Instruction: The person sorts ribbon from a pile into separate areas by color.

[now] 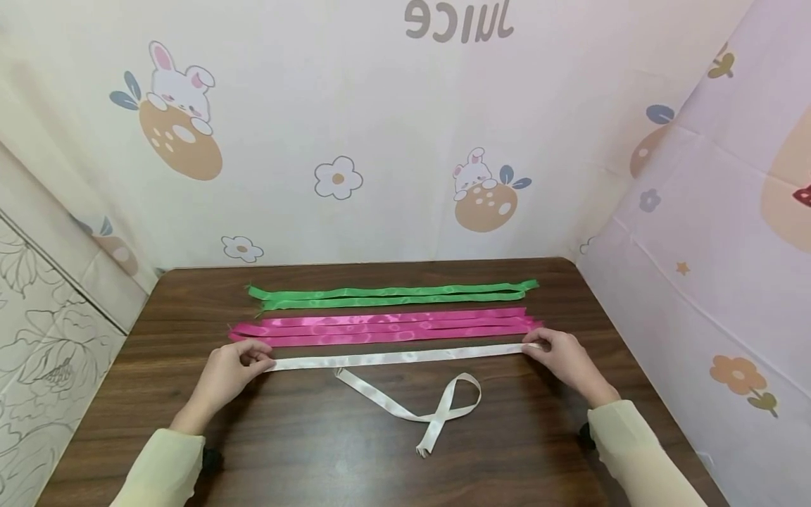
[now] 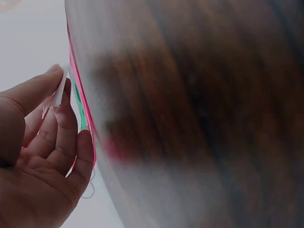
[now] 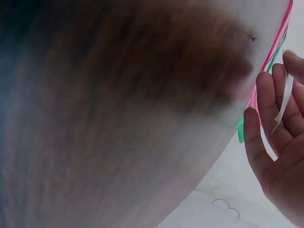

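Note:
A white ribbon [image 1: 399, 357] is stretched straight from side to side, just in front of the pink ribbons [image 1: 380, 328]. My left hand [image 1: 229, 372] pinches its left end between thumb and fingers; in the left wrist view that ribbon end [image 2: 58, 97] sticks out past the fingertips. At the other end my right hand [image 1: 564, 358] pinches the ribbon, whose tip [image 3: 285, 97] hangs over the fingers in the right wrist view. A second white ribbon [image 1: 389, 406] lies loose nearer to me, crossed into a loop at its right. Neither hand touches it.
Green ribbons [image 1: 393, 297] lie side by side behind the pink ones, roughly parallel to them. Everything rests on a dark brown wooden table [image 1: 329, 465]. A printed cloth [image 1: 393, 91] with rabbits and flowers hangs behind the table, and more cloth hangs along the right side.

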Tool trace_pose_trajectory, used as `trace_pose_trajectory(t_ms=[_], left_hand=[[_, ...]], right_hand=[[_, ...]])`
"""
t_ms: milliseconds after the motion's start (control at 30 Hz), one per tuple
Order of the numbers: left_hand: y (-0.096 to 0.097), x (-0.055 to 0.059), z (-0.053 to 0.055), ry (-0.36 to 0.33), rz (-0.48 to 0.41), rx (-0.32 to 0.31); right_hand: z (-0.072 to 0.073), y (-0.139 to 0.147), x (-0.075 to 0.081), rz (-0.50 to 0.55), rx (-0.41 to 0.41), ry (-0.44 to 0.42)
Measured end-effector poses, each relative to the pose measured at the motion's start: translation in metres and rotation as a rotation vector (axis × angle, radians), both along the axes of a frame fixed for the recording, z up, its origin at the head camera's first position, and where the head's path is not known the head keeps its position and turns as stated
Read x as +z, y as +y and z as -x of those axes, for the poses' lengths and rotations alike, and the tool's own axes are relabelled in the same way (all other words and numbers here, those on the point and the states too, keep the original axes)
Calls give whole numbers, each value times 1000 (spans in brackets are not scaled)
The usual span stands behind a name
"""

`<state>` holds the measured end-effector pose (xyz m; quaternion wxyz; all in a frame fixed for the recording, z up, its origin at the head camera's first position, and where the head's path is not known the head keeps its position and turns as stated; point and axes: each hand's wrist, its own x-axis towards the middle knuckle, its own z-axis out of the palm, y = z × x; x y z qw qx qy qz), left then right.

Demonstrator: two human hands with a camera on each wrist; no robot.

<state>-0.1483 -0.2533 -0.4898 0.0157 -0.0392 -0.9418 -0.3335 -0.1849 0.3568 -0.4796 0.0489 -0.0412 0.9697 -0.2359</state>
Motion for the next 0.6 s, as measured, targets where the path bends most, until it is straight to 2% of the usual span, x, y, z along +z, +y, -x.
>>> trace_pose_trajectory(t_ms=[300,600], left_hand=[[0,0,1,-34,5,-4],[-2,-1,3,5,45,9]], right_hand=[[1,2,0,-51,-7,-49],[1,5,4,-73,-31,-79]])
